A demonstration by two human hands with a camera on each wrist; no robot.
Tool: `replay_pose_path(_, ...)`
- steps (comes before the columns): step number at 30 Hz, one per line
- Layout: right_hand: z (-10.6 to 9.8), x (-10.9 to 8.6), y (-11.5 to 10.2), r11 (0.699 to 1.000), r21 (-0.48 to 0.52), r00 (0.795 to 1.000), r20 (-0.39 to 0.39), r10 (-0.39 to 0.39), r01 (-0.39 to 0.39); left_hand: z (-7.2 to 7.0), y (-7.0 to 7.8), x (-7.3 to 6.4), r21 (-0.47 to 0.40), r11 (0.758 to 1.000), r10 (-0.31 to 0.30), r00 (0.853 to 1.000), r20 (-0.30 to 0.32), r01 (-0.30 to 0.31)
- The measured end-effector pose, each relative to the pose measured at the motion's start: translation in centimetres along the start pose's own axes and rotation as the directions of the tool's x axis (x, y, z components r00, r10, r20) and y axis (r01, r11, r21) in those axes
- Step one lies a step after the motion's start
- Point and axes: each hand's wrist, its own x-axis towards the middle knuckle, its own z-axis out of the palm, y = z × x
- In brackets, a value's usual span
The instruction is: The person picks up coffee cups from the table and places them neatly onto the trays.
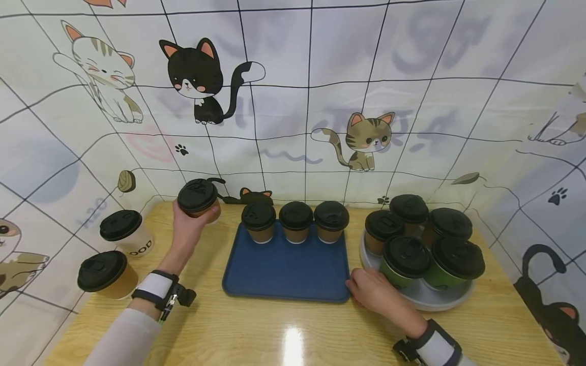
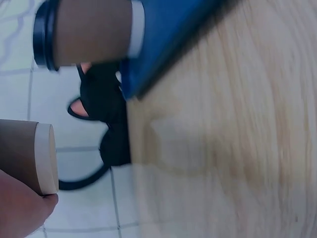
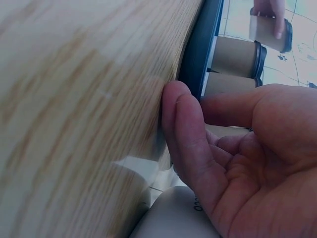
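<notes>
My left hand [image 1: 186, 223] grips a brown paper cup [image 1: 198, 197] with a black lid, upright and raised off the table, left of the blue tray [image 1: 286, 272]. In the left wrist view the pale base of this cup [image 2: 22, 153] hangs free. Three similar lidded cups, a left one [image 1: 259, 221], a middle one [image 1: 296, 221] and a right one [image 1: 330, 221], stand in a row along the tray's back edge. At the tray's right front corner my right hand [image 1: 375, 290] pinches the rim between thumb and fingers, seen closely in the right wrist view [image 3: 247, 158].
At the right, a round grey plate [image 1: 439, 302] carries several black-lidded cups, close beside my right hand. On the left stand a white lidded cup [image 1: 137, 241] and a tan one [image 1: 121, 282]. A cat-patterned cloth [image 1: 284, 101] borders the wooden table [image 1: 256, 330].
</notes>
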Motion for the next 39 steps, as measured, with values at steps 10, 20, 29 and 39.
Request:
replay_pose_path(10, 0.0, -0.1, 0.2, 1.0, -0.002, 1.0, -0.007, -0.011, 0.011, 2.8, 3.1, -2.7, -0.112, 0.985, 0.144, 0.98, 0.138, -0.129)
replay_pose_path(20, -0.1, 0.1, 0.1, 1.0, -0.001, 1.0, 0.005, -0.002, 0.002, 5.8, 4.0, -4.6, -0.217, 0.954, 0.258, 0.936, 0.238, -0.208)
replay_pose_path(29, 0.0, 0.1, 0.2, 1.0, -0.005, 1.0, 0.008, -0.018, 0.018, 8.9, 4.3, -7.0, -0.242, 0.952, 0.263, 0.902, 0.342, -0.185)
replay_pose_path(39, -0.1, 0.1, 0.2, 0.999, -0.007, 1.0, -0.001, -0.031, 0.031, 11.5, 4.9, -8.9, -0.275, 0.955, 0.23, 0.861, 0.454, -0.11)
